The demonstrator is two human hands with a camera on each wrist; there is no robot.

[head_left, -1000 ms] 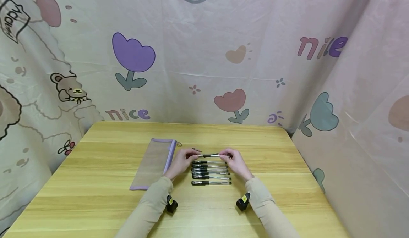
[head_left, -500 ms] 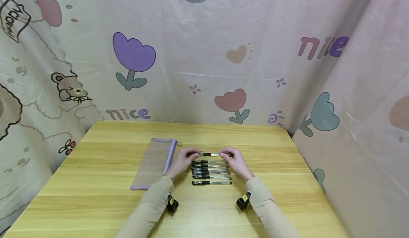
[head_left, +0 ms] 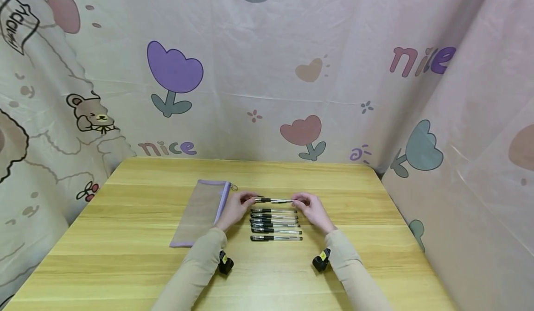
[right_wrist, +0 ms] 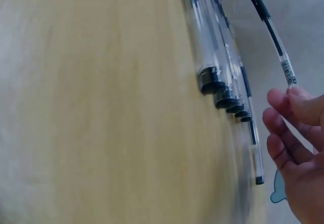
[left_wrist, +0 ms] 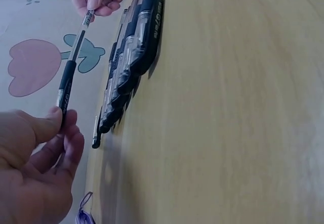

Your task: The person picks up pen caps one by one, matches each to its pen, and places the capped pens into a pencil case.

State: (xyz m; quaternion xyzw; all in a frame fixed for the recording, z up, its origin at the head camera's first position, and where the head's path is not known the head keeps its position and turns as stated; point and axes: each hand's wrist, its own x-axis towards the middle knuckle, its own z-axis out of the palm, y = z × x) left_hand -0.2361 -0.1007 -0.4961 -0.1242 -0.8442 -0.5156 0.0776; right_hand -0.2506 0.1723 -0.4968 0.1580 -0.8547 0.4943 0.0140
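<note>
Raised slightly since earlier, gel pen (head_left: 273, 200) is pinched endwise by left hand (head_left: 236, 207) and right hand (head_left: 314, 210), above pen row (head_left: 275, 224); next: careful level placement.

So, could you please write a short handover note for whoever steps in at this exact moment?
Left hand: pinches the dark grip end of one pen, held level above the table.
Right hand: pinches that pen's clear end.
Row of pens: lies side by side on the table just below the held one, untouched.
Mesh pencil pouch: flat on the table left of the left hand, nothing visibly in it.
Done: one pen lifted from the others.
Left, as it looks: probably the held pen and the row go into the pouch; it may need unzipping first.
</note>
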